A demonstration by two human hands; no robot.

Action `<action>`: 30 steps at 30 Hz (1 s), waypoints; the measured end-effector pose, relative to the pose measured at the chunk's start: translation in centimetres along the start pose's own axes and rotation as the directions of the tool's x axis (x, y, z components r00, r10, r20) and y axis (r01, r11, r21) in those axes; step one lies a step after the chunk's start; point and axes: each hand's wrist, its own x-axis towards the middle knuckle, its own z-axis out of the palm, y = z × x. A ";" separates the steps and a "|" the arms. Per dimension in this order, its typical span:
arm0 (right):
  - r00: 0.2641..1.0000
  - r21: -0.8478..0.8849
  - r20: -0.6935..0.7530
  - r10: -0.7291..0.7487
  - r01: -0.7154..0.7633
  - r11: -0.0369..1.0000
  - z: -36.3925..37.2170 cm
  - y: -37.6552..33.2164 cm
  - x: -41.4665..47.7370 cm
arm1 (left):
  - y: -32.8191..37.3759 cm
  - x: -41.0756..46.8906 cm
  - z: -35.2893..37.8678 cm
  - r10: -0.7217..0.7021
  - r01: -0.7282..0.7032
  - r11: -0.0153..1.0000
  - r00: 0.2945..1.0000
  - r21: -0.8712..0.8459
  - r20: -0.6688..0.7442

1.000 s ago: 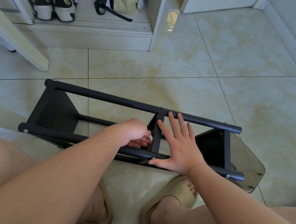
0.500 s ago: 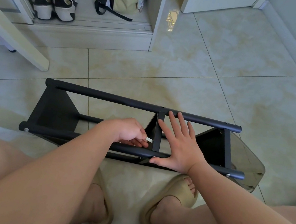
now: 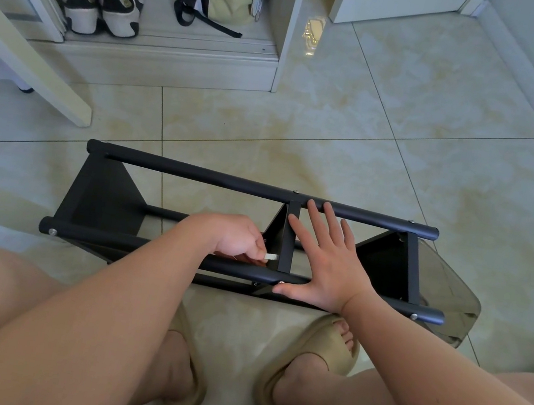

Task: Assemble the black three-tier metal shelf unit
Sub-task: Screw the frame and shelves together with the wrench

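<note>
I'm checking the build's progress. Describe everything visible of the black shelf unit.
The black shelf unit lies on its side on the tiled floor. It looks like matte black metal: long round tubes with silver screw heads, joined by three flat panels, left, middle, right. The right hand rests flat beside the middle panel, thumb against the near tube. The left hand pinches a small silvery tool beside that panel. A translucent grey sheet lies at its right end.

black shelf unit (image 3: 200,173), beige slippers (image 3: 319,352)

Black metal shelf unit (image 3: 193,174) on side on floor tiles, three shelves fitted.
</note>
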 end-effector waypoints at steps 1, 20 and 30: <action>1.000 0.002 -0.003 0.000 0.000 1.000 0.0 0.0 0.0 | 0.1 0.0 0.0 -0.005 0.005 1.000 1.000 0.016 0.006; 1.000 -0.008 0.006 0.001 0.000 1.000 0.0 0.0 0.1 | 1.3 -0.2 -0.3 0.000 0.010 0.993 0.996 0.118 -0.084; 1.000 0.002 -0.011 -0.007 0.007 1.000 0.1 0.1 0.1 | 1.5 0.6 1.5 -0.180 0.091 0.835 0.977 -0.543 -0.112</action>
